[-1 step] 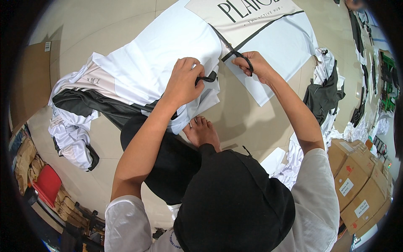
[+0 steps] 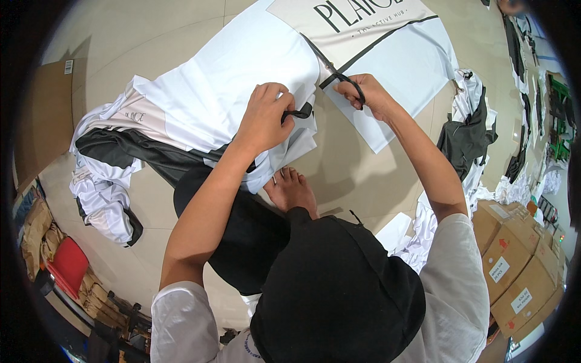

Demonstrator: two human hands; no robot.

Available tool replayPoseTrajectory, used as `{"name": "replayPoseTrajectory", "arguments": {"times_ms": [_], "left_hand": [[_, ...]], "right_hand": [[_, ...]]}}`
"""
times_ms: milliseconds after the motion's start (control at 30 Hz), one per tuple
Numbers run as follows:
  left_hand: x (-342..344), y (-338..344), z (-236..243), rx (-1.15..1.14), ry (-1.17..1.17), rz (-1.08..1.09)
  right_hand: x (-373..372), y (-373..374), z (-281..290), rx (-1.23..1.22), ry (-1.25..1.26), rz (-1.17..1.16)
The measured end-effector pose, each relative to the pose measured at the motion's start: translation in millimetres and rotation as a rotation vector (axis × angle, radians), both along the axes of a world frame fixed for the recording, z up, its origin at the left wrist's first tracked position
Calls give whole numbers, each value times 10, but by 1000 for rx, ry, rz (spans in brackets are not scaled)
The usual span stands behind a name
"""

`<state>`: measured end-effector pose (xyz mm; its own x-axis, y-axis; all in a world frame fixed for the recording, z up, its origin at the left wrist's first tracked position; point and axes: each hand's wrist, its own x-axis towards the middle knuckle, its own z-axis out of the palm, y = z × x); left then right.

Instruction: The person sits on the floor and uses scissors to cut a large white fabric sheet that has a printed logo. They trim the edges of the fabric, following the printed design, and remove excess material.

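My right hand [image 2: 363,94] is closed on the black handles of a pair of scissors [image 2: 324,57], whose blades lie along a dark-bordered seam of the printed fabric panel [image 2: 393,66], white and cream with dark lettering. My left hand [image 2: 266,115] is curled over white fabric [image 2: 206,78], gripping a short black strip [image 2: 301,112] at its edge. A long heap of dark grey and white cloth [image 2: 127,145] stretches leftward from beneath that hand. My bare foot [image 2: 290,190] is on the tiled floor just below the fabric.
More crumpled cloth [image 2: 466,133] lies at the right. Stacked cardboard boxes [image 2: 517,266] are at the lower right. A cardboard sheet [image 2: 42,115] stands at the far left, above paper bundles [image 2: 36,230] and a red chair-like object [image 2: 69,263]. Cloth strips [image 2: 517,163] line the far right floor.
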<state>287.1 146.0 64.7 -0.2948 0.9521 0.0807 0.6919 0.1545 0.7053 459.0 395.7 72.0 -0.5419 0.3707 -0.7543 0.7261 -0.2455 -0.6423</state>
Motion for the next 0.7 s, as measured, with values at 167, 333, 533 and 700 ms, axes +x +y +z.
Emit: {"name": "replayPoseTrajectory", "arguments": {"times_ms": [167, 333, 533, 700], "left_hand": [[2, -5, -11, 2, -12, 6], [-2, -7, -20, 2, -15, 4], [-1, -10, -17, 2, -22, 8], [-1, -6, -26, 18, -18, 5]], "right_hand": [[-171, 10, 84, -40, 16, -8], [-253, 78, 53, -33, 36, 15], [-303, 111, 83, -15, 42, 57], [-271, 168, 23, 23, 42, 101]]}}
